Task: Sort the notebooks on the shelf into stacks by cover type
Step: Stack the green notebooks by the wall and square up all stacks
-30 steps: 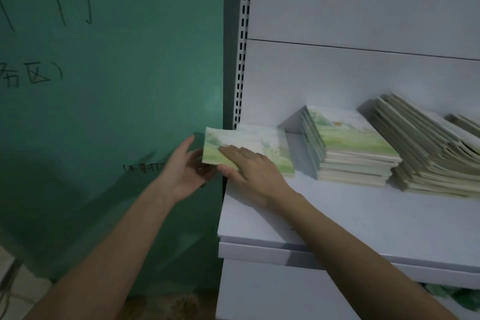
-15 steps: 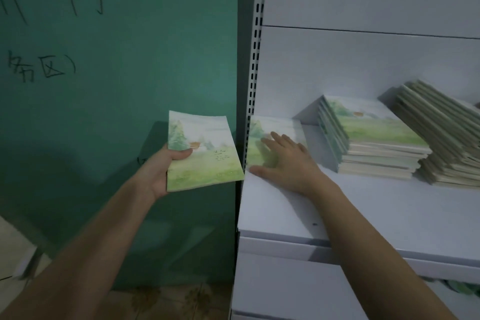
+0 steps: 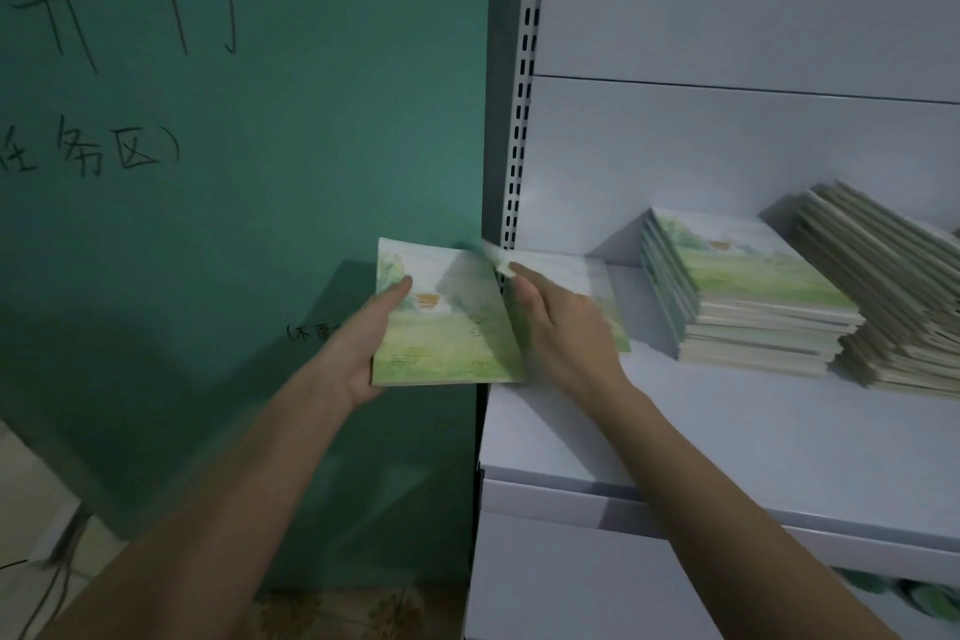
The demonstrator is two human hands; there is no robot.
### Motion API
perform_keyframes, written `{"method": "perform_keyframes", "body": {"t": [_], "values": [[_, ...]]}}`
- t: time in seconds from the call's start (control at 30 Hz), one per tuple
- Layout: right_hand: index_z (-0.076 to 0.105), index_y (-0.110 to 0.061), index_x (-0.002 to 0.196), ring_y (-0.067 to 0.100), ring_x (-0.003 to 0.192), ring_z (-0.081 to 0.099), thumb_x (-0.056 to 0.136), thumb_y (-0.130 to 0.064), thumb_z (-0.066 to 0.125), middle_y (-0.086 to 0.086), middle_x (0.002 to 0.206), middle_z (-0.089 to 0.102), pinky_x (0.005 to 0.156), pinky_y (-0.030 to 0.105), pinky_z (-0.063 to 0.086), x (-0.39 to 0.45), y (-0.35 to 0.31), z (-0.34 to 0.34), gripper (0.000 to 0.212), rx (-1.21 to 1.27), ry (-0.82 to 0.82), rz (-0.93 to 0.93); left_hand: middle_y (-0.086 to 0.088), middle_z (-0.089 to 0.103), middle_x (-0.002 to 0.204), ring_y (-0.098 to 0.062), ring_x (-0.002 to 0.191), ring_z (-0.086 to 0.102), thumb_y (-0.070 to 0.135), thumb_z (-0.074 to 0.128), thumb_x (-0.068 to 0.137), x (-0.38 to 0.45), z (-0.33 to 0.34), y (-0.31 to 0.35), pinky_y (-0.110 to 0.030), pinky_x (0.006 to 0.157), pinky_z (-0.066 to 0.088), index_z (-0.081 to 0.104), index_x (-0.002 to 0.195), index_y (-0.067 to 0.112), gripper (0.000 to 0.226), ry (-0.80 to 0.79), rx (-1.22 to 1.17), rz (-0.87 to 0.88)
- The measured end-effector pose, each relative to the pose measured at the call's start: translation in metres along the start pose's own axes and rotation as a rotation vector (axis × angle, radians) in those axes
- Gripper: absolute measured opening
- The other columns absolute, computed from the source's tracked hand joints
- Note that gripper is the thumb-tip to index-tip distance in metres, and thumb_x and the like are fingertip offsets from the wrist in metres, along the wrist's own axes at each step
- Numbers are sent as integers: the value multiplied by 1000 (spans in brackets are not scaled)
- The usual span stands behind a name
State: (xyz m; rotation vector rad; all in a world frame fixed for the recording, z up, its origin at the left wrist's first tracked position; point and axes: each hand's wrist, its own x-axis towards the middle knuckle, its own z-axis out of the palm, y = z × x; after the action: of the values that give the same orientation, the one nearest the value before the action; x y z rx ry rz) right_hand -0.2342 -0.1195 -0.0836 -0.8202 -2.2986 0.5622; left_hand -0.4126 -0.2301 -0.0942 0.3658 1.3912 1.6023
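From the head camera, the left hand (image 3: 363, 343) holds a thin notebook with a green meadow picture on its cover (image 3: 441, 327). Its thumb lies on top of the cover and the fingers are curled under it. This notebook is in the air, just off the left edge of the white metal shelf (image 3: 727, 442).

The right hand (image 3: 561, 322) is at the left end of the shelf. Its fingers are bent at the corner of a second notebook with a pale green cover (image 3: 587, 276) that lies flat on the shelf. That part is blurry, so I cannot tell if the hand pinches it or only touches it.

Further right on the shelf sits a neat stack of notebooks with the same meadow cover (image 3: 748, 291). Just beside that stack, at the right edge of the picture, is a taller, slanting pile of pale notebooks (image 3: 893, 291).

Left of the shelf stands a green board with black handwriting (image 3: 234, 146).
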Motion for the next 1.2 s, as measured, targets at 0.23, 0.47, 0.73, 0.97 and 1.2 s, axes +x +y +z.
{"method": "perform_keyframes", "body": {"t": [0.23,0.47,0.73,0.97,1.2], "values": [[46,-31,142,14,140,34,101,-49,34,-5,151,41,114,35,28,-21,-30,19,47,-2,-374,-358,-14,72,100,-26,72,72,25,73,76,0,-2,5,-35,54,57,58,130,6,59,-57,10,41],[40,-24,145,20,135,41,93,-50,54,-2,149,43,109,38,34,10,29,-11,60,-174,-278,26,-13,75,102,-31,81,74,17,62,89,-8,-26,11,-44,63,61,70,112,13,25,-5,-32,47],[64,-27,112,28,99,62,103,-43,36,2,108,67,77,33,45,10,22,-2,34,-195,-132,-3,-16,74,106,-33,85,73,17,61,89,-14,-29,18,-40,61,60,65,120,9,32,-26,-77,33],[65,-29,99,13,61,54,103,-46,28,-2,69,60,58,32,47,1,-45,-11,40,131,73,31,-15,75,98,-30,82,74,44,58,94,-16,-10,18,-38,60,59,63,120,13,41,-77,-53,20],[61,-22,129,14,122,52,102,-44,37,-3,135,59,106,32,41,-34,-68,8,43,-118,-193,-383,-11,72,84,-26,67,69,28,62,89,-16,4,17,-32,56,56,64,117,3,38,-205,-55,-19]]}}
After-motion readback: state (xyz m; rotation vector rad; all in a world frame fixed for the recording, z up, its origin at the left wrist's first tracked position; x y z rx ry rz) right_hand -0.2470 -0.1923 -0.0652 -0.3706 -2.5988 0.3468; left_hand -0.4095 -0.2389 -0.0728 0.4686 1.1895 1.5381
